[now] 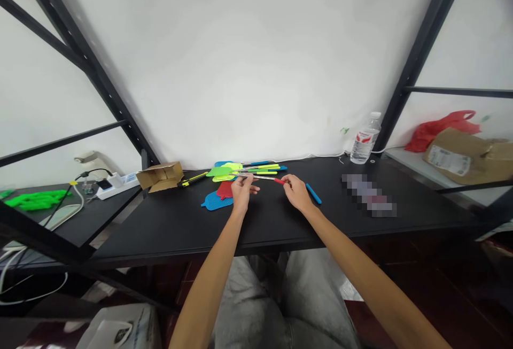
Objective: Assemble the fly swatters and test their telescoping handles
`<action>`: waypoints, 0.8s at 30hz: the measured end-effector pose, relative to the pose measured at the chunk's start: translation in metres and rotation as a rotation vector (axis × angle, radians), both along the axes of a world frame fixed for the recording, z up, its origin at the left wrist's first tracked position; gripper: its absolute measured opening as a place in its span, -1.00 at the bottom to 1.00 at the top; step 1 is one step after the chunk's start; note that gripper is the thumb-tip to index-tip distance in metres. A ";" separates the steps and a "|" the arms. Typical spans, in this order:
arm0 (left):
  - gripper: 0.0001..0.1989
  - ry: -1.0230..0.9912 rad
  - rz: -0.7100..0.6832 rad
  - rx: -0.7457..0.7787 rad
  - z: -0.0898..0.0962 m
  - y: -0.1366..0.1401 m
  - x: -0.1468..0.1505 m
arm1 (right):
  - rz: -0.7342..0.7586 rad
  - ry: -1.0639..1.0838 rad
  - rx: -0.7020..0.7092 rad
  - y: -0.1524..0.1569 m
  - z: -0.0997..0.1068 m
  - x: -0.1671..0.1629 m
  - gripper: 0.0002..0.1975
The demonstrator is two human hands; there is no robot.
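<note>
My left hand (pixel 241 194) is closed around the thin metal shaft of a red fly swatter (pixel 225 190), near its flat head. My right hand (pixel 295 192) pinches the red grip at the swatter's other end, so the shaft runs level between both hands. Under the red head lies a blue fly swatter head (pixel 216 201) on the black table. A blue handle (pixel 313 194) rests just right of my right hand; its link to the blue head is hidden. Behind my hands is a pile of yellow, green and blue fly swatters (pixel 223 171).
Left of the pile stands an open cardboard box (pixel 162 176), with a black-and-yellow item (pixel 194 179) beside it. A water bottle (pixel 365 138) stands back right, near a blurred-out item (pixel 368 195). Black shelf posts (pixel 420 52) rise at both sides. A power strip (pixel 119 185) lies far left.
</note>
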State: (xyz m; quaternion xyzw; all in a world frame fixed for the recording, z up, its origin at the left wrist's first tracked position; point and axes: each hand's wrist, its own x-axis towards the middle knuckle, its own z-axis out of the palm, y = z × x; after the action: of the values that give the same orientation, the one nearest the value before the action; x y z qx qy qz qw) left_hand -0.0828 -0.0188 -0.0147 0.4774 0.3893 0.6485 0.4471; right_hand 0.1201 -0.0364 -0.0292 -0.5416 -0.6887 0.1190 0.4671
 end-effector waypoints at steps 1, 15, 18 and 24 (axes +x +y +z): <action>-0.48 0.006 0.005 0.002 0.000 0.000 0.000 | 0.001 -0.005 0.001 0.000 0.000 0.000 -0.72; -0.52 0.184 -0.194 0.044 -0.003 -0.009 0.012 | 0.178 -0.083 0.088 -0.011 0.007 -0.006 -0.74; -0.51 0.134 -0.177 0.027 -0.004 -0.007 0.011 | 0.131 -0.117 0.119 -0.014 0.012 -0.008 -0.74; -0.52 -0.018 -0.057 -0.026 -0.004 -0.002 0.004 | -0.560 -0.154 0.006 -0.013 0.013 0.018 -0.67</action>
State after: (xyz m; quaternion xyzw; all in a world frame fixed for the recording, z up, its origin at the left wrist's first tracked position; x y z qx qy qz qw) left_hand -0.0784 -0.0205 -0.0186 0.4766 0.3798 0.6348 0.4750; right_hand 0.1378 -0.0493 -0.0160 -0.7167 -0.5463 -0.0581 0.4296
